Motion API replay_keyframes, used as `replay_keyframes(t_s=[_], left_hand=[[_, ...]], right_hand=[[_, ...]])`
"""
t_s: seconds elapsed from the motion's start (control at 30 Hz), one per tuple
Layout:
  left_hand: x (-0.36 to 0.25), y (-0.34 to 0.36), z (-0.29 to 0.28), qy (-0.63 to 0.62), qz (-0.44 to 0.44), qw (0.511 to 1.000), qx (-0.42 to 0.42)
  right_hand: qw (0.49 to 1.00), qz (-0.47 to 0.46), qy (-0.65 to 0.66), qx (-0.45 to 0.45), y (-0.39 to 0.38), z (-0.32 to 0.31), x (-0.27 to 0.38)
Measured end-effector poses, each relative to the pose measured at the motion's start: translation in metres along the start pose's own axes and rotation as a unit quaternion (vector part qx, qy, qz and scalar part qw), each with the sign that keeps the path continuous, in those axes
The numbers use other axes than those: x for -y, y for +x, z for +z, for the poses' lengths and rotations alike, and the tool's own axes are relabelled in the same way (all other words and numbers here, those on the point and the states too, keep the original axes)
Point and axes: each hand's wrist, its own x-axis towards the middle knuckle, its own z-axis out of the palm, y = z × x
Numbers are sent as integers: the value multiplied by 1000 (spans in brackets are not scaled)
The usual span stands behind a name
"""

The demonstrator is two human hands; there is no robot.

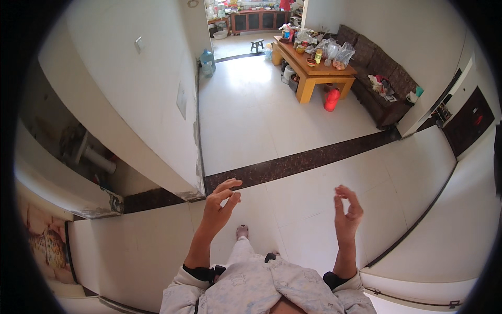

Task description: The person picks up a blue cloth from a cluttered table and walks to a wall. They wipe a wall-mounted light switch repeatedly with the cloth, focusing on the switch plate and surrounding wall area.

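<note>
Both of my hands are raised in mid-air in front of my body, above the pale tiled floor (303, 209). My left hand (219, 205) holds nothing; its fingers are bent forward, with the thumb standing apart from them. Out to the right, my right hand (349, 212) is empty too, its fingers loosely curled and its thumb pointing up. Neither hand touches anything. The nearest thing to the left one is the wall corner (196, 183) with chipped paint at its base.
A dark floor strip (293, 160) crosses ahead. Beyond it are a cluttered wooden table (314, 73), a red flask-like container (331, 99), a brown sofa (371, 68), a large water bottle (207, 62) and a small stool (257, 45). A doorway (115, 178) lies left, a dark door (468, 123) right.
</note>
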Motion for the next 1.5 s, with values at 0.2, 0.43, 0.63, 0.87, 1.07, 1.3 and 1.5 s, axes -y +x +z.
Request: replay_keyframes(t_s=[0.2,0.43,0.63,0.87,1.07,1.3,1.5], left_hand=[[54,49,-13,-39,-26,999,4],[102,126,-31,-8,-48,998,51],[147,196,-18,-41,-112,983,141],[182,306,54,-58,-98,965,235],[197,436,105,-39,-124,965,227],[229,559,117,-23,-163,979,119],[327,642,94,63,-213,972,80]], right_hand=[[984,22,-74,163,24,55,-41],[950,111,-101,274,75,124,-56],[941,164,-138,261,99,147,-91],[924,251,-189,218,155,138,-175],[920,250,-212,216,276,141,-255],[915,96,-250,301,459,191,-322],[918,31,-152,365,568,295,-378]])
